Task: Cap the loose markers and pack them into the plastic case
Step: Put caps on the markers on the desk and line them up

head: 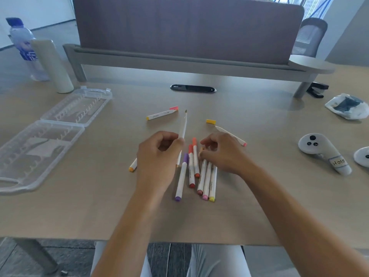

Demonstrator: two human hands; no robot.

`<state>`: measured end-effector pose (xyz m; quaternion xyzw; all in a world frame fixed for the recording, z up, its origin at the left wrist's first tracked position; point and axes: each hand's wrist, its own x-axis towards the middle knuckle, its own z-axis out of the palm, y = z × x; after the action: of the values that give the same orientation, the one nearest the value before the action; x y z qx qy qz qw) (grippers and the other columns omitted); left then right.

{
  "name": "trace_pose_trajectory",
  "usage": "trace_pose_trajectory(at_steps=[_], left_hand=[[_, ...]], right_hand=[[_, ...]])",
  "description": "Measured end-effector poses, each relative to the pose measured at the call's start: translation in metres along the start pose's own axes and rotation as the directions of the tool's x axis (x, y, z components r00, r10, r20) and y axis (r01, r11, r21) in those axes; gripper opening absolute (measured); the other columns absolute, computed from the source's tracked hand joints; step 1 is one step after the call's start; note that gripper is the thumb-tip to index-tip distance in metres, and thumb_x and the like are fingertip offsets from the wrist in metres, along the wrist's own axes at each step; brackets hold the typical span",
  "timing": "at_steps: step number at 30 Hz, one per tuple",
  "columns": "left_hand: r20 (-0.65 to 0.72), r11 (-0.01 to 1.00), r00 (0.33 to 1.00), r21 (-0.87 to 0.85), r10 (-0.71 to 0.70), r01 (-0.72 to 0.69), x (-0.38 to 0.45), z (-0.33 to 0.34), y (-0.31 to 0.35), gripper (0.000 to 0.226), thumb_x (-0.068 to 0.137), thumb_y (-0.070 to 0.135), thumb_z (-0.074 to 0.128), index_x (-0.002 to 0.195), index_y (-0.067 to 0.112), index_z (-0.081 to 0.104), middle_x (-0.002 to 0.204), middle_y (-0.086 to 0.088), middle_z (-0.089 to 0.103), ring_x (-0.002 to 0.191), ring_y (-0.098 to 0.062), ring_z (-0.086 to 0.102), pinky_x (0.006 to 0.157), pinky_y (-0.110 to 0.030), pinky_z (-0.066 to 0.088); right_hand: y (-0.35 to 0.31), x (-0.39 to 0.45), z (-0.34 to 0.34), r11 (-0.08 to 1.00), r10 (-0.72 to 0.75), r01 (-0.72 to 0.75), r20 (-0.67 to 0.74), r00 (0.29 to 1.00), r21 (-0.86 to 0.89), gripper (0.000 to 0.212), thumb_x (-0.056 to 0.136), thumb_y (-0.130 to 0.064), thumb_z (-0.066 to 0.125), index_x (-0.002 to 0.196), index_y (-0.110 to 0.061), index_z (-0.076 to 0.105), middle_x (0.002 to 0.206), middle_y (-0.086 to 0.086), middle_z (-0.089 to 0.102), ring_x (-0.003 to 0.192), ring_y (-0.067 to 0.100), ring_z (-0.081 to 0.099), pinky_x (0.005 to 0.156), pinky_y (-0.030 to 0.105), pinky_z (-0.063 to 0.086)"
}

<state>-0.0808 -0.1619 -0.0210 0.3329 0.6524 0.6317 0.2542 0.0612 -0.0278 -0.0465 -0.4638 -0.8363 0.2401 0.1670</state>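
Markers (201,176) part-hidden under hands; left (157,154) pinches uncapped marker (184,124), right (221,150) grip unclear.

The open case (50,134) lies on the left side of the desk (259,206). Behind it stand a bottle (24,47) and a tube (53,65). A bunch of markers (197,172) lies in the middle, between the left hand (157,154) and the right hand (221,150). One marker (161,114) lies behind them. Two controllers (323,152) sit on the right, with a bag (347,105) behind them.
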Motion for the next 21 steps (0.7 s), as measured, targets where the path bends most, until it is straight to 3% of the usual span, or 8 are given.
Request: trace_pose_trajectory(at_steps=[3,9,11,13,15,17,19,21], left_hand=[[0.019,1.000,1.000,-0.006,-0.003,0.003,0.001,0.002,0.000,0.010,0.089,0.015,0.070,0.085,0.022,0.077,0.078,0.008,0.074,0.073,-0.004,0.067,0.063,-0.013,0.049],[0.013,1.000,1.000,-0.001,-0.014,0.014,-0.001,0.002,0.001,0.011,0.089,0.016,0.069,0.084,0.023,0.076,0.077,0.009,0.073,0.067,-0.003,0.064,0.060,-0.022,0.049],[0.016,1.000,0.999,0.003,-0.027,0.027,-0.004,-0.001,0.001,0.010,0.089,0.018,0.069,0.085,0.023,0.076,0.075,0.010,0.072,0.062,-0.001,0.060,0.056,-0.024,0.045],[0.033,0.999,0.999,0.003,-0.041,0.041,-0.007,-0.003,0.002,0.009,0.089,0.019,0.069,0.085,0.023,0.076,0.073,0.011,0.071,0.060,0.001,0.058,0.052,-0.023,0.042],[0.066,0.999,0.997,0.022,-0.041,0.040,-0.012,-0.004,0.001,0.009,0.090,0.020,0.069,0.084,0.024,0.075,0.072,0.010,0.070,0.061,0.001,0.059,0.052,-0.022,0.042],[0.110,0.999,0.993,0.039,-0.035,0.031,-0.016,-0.001,0.001,0.010,0.090,0.019,0.070,0.083,0.026,0.073,0.074,0.008,0.072,0.067,-0.005,0.065,0.057,-0.025,0.047],[0.140,0.998,0.990,0.063,-0.026,0.017,-0.020,0.002,0.001,0.011,0.089,0.019,0.072,0.081,0.027,0.072,0.076,0.005,0.073,0.073,-0.013,0.069,0.054,-0.028,0.053],[0.162,0.996,0.987,0.084,-0.019,0.006,-0.025,0.006,0.002,0.011,0.089,0.020,0.073,0.080,0.027,0.072,0.075,0.006,0.072,0.072,-0.011,0.068,0.053,-0.022,0.051]], right_hand=[[0.000,-0.001,-0.003,1.000,0.006,-0.006,0.015,1.000,-0.016,0.036,0.087,-0.033,0.076,0.121,-0.019,0.074,0.103,-0.007,0.067,0.096,0.009,0.062,0.080,0.024,0.050],[-0.003,-0.001,-0.002,0.999,-0.002,0.003,0.032,0.999,-0.045,0.027,0.089,-0.032,0.078,0.114,-0.021,0.074,0.101,-0.009,0.064,0.094,0.007,0.060,0.068,0.014,0.040],[-0.002,-0.002,-0.002,1.000,0.005,-0.005,-0.021,1.000,0.022,0.026,0.089,-0.030,0.078,0.114,-0.024,0.073,0.103,-0.011,0.067,0.097,0.006,0.063,0.071,0.014,0.043],[-0.003,-0.005,-0.004,0.976,0.030,-0.012,-0.083,0.996,0.215,0.024,0.089,-0.024,0.079,0.113,-0.024,0.074,0.102,-0.012,0.072,0.095,0.004,0.068,0.077,0.015,0.049],[-0.005,-0.011,-0.010,0.838,0.085,-0.037,-0.064,0.994,0.544,0.023,0.091,-0.012,0.077,0.113,-0.020,0.074,0.100,-0.005,0.077,0.094,0.009,0.073,0.079,0.021,0.055],[-0.008,-0.018,-0.018,0.582,0.099,-0.064,0.007,0.995,0.811,0.027,0.089,-0.001,0.074,0.113,-0.014,0.074,0.101,0.005,0.078,0.092,0.019,0.072,0.077,0.030,0.056],[-0.012,-0.024,-0.027,0.416,0.054,-0.062,0.044,0.998,0.907,0.029,0.087,0.001,0.074,0.113,-0.013,0.074,0.103,0.010,0.076,0.087,0.020,0.069,0.075,0.032,0.054],[-0.016,-0.029,-0.035,0.337,0.043,-0.054,0.042,0.998,0.940,0.028,0.090,-0.001,0.073,0.113,-0.015,0.073,0.106,0.011,0.076,0.085,0.019,0.067,0.074,0.031,0.054]])
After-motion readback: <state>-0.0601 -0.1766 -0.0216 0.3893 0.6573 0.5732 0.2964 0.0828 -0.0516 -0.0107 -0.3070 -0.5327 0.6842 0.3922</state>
